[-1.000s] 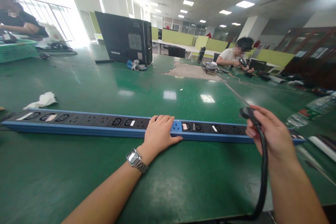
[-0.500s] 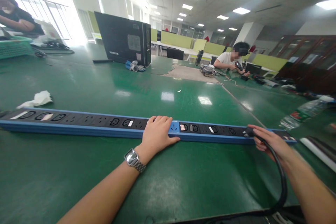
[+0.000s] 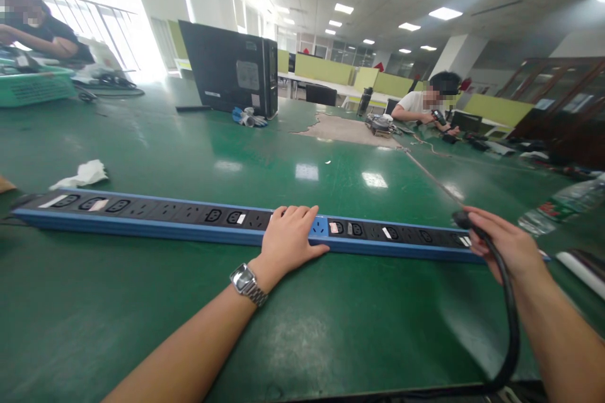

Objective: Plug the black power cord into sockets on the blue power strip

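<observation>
- While L hand [image 3: 290, 233] lies part-open across mid power strip [image 3: 161, 217], R hand [image 3: 508, 249] pinches black plug [image 3: 462, 220], fingers nearly closed, nr strip's R end; plug–strip contact unclear.
- Power strip: lengthwise on green surface [image 3: 155, 315].
- Black cable [image 3: 513, 334]: curves from plug twd near edge.
- Tissue [image 3: 87, 173]: behind strip's L end.
- Bottle [image 3: 562, 201]: beyond R hand.

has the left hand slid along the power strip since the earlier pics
No. The left hand still lies across the power strip, just left of its blue socket, as before.
</observation>
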Action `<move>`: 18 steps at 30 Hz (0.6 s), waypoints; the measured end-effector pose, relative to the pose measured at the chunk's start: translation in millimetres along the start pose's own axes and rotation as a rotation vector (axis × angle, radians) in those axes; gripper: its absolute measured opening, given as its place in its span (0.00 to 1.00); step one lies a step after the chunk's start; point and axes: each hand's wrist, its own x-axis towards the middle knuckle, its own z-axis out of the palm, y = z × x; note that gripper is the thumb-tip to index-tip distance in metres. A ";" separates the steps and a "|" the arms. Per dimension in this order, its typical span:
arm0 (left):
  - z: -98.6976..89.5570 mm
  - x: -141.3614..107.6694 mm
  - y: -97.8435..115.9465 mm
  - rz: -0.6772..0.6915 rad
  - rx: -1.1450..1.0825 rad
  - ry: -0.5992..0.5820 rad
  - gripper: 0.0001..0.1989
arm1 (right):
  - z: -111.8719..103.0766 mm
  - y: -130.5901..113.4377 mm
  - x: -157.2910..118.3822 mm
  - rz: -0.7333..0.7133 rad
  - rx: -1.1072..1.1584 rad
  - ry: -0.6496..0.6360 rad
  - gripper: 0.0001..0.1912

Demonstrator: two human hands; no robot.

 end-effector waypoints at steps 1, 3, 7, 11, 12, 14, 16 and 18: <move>-0.7 0.1 0.7 0.004 -0.016 0.007 0.40 | 14.8 -6.2 -6.7 -0.008 0.023 -0.031 0.23; -2.2 0.0 1.7 0.010 -0.056 0.026 0.44 | 53.8 -17.6 -24.7 0.051 -0.012 -0.211 0.24; -3.4 -2.0 -0.6 0.051 -0.160 0.089 0.45 | 142.8 -32.7 -63.9 0.037 -0.127 -0.679 0.30; 0.3 -4.7 -5.4 0.078 -0.246 0.181 0.26 | 194.5 -33.0 -82.6 -0.313 -0.204 -0.672 0.23; 1.7 -5.0 -5.5 0.076 -0.256 0.202 0.20 | 198.6 -29.9 -82.7 -0.405 -0.220 -0.581 0.21; 4.1 -4.7 -4.6 0.057 -0.284 0.267 0.15 | 198.6 -20.2 -78.5 -0.527 -0.255 -0.394 0.18; 4.3 -3.3 -4.4 -0.002 -0.333 0.362 0.14 | 192.3 -7.8 -70.7 -0.569 -0.291 -0.249 0.16; 0.1 -1.5 -9.3 -0.080 -0.373 0.457 0.16 | 185.5 3.5 -62.9 -0.563 -0.321 -0.149 0.16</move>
